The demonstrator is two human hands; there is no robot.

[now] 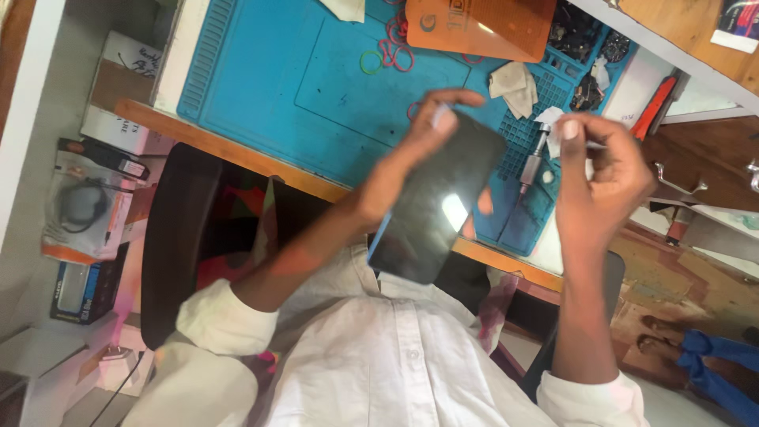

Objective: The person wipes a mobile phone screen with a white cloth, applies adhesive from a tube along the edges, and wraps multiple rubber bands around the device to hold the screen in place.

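Left hand (419, 134) grip clamps the dark, glossy flat rectangular phone (436, 202) above the lap; right hand (597, 170) pinches a small white scrap (551, 126). Beyond, the blue rubber counter mat (269, 79). The edge-held phone could slip, I judge.

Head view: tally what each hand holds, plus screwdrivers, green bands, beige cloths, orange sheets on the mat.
Dark phone, left hand: 1
Small white piece, right hand: 1
Screwdriver: 1
Green band: 1
Beige cloth: 1
Orange sheet: 1
Total: 6
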